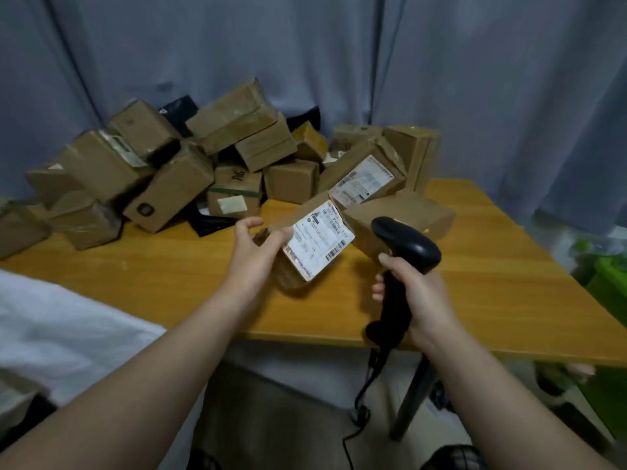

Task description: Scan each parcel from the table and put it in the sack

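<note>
My left hand (255, 250) grips a small cardboard parcel (314, 242) by its left end and holds it tilted above the wooden table (163, 276), with its white shipping label and barcode turned up toward me. My right hand (419, 296) is wrapped round the handle of a black barcode scanner (405, 247), whose head points toward the parcel's label from the right. A white sack (61, 330) lies at the lower left, beside the table's near edge.
Several brown cardboard parcels (169, 164) are heaped along the table's far side, against a grey curtain (339, 56). Two more labelled boxes (369, 179) lie just behind the held one. The scanner's cable (364, 395) hangs below the table edge. A green object (607, 286) stands at the right.
</note>
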Action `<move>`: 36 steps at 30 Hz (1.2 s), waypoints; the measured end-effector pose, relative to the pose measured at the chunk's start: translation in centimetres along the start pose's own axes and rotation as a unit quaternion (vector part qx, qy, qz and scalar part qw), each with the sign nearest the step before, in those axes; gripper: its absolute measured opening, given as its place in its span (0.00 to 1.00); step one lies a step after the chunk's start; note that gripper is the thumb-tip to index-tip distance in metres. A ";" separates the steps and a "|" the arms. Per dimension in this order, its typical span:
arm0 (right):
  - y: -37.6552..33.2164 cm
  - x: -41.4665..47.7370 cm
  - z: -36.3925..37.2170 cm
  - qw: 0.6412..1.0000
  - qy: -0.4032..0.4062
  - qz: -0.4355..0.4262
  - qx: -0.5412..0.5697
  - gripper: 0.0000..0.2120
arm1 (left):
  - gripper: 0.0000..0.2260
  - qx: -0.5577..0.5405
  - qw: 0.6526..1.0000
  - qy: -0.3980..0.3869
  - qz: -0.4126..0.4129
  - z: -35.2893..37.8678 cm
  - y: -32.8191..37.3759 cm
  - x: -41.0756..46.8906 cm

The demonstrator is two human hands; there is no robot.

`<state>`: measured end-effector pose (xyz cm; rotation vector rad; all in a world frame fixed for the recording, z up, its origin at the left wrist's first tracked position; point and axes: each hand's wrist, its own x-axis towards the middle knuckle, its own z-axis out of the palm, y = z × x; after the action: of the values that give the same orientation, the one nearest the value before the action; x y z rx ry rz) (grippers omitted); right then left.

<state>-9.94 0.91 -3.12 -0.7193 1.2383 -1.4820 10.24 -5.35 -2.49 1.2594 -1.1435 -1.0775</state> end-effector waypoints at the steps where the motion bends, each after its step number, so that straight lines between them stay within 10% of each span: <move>1: 0.8 -1.1 0.4 1.000 -0.002 -0.006 -0.003 0.04 | 0.20 0.001 1.000 -0.003 -0.017 -0.8 -0.7 -1.2; 8: 3.7 -6.3 1.5 0.999 -0.021 -0.031 0.011 0.11 | 0.24 0.046 0.991 -0.087 -0.088 -4.3 -3.1 -4.8; 15: 4.4 -7.6 3.1 0.996 -0.073 -0.034 0.049 0.13 | 0.51 0.218 0.943 -0.225 -0.114 -5.9 -1.5 -5.1; 23: 3.3 -7.3 3.2 0.994 -0.079 -0.063 0.038 0.12 | 0.28 -0.041 0.984 -0.156 -0.077 -4.8 -2.7 -5.6; 28: 2.9 -7.1 2.1 0.987 -0.035 -0.127 -0.086 0.07 | 0.48 0.092 0.984 -0.143 -0.048 -5.4 -4.6 -4.2; 36: 3.6 -8.9 2.6 0.981 -0.036 -0.116 -0.151 0.09 | 0.51 0.167 0.978 -0.128 -0.011 -5.5 -6.4 -3.2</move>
<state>-3.83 8.64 -4.37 -1.1438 1.3761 -1.4539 15.41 -1.66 -8.85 1.4215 -1.5584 -1.1191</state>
